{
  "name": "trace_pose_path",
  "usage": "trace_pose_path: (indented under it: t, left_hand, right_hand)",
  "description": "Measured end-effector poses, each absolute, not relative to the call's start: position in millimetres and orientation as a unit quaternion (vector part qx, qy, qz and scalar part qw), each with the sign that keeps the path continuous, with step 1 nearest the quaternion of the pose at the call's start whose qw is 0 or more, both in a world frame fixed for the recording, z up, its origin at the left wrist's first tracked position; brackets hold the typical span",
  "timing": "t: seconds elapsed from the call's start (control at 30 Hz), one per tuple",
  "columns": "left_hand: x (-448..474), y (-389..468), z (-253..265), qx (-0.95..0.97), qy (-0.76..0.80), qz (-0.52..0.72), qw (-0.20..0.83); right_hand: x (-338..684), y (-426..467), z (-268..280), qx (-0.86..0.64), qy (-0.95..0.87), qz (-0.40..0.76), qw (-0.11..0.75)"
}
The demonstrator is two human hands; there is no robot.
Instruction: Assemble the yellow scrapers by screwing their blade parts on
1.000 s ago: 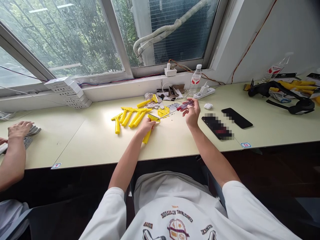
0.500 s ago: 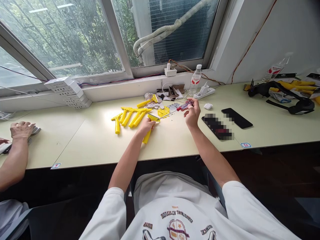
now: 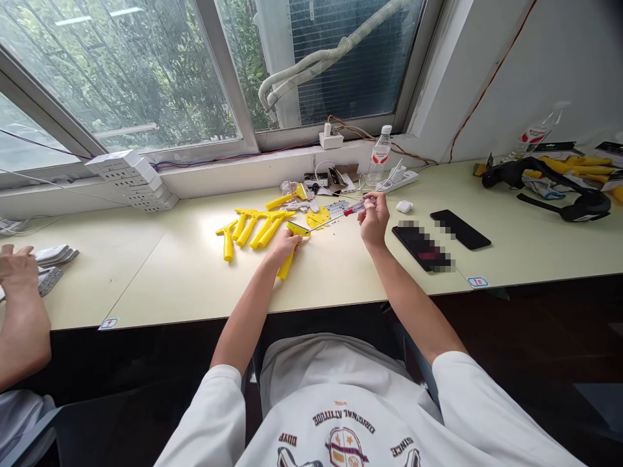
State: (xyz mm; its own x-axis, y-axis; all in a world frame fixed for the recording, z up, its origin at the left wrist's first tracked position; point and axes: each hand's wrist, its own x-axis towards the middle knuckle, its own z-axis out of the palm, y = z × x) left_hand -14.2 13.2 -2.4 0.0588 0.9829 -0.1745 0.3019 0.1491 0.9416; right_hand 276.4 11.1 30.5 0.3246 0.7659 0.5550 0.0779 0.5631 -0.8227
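My left hand (image 3: 286, 246) is closed around a yellow scraper (image 3: 286, 267), its handle pointing toward me and its head turned up. In my right hand (image 3: 374, 220) is a screwdriver (image 3: 348, 211) with a red and clear handle. The screwdriver's thin shaft slants down to the left, its tip at the scraper's head. Whether the tip sits in a screw is too small to tell. Left of my hands lie several yellow scraper handles (image 3: 263, 228). Just beyond them are a scraper with a metal head (image 3: 287, 197), flat yellow pieces (image 3: 318, 218) and metal blades (image 3: 337, 207).
A water bottle (image 3: 379, 155) and a power strip (image 3: 402, 180) stand near the sill. Two dark phones (image 3: 460, 229) and a white earbud case (image 3: 404, 206) lie to the right, with a black headset (image 3: 579, 207) farther off. A co-worker's hand (image 3: 19, 269) works at far left.
My hands, the scraper and the screwdriver look almost the same, the right hand's fingers shifting slightly on the handle. The co-worker's hand has drawn left, uncovering a stack of grey pieces.
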Motion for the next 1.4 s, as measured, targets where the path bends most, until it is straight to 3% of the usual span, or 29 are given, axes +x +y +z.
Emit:
trace_pose_path:
  t: [0.2, 0.4, 0.6, 0.87, 1.13, 1.4]
  left_hand:
    - [-15, 12, -2, 0.547, 0.586, 0.356, 0.48]
    - [-14, 13, -3, 0.542, 0.59, 0.358, 0.479]
    - [-15, 14, -5, 0.547, 0.585, 0.359, 0.48]
    - [-17, 18, -10, 0.551, 0.588, 0.355, 0.474]
    - [-18, 19, -11, 0.554, 0.586, 0.358, 0.472]
    - [-17, 19, -11, 0.557, 0.574, 0.361, 0.479]
  right_hand:
    - [268, 16, 23, -0.403, -0.469, 0.247, 0.746]
    - [275, 20, 21, -0.441, -0.506, 0.15, 0.726]
    - [277, 19, 21, -0.392, -0.497, 0.285, 0.72]
    - [278, 20, 22, -0.434, -0.512, 0.195, 0.715]
    - [278, 20, 23, -0.391, -0.479, 0.306, 0.724]
    - [278, 17, 24, -0.439, -0.531, 0.183, 0.701]
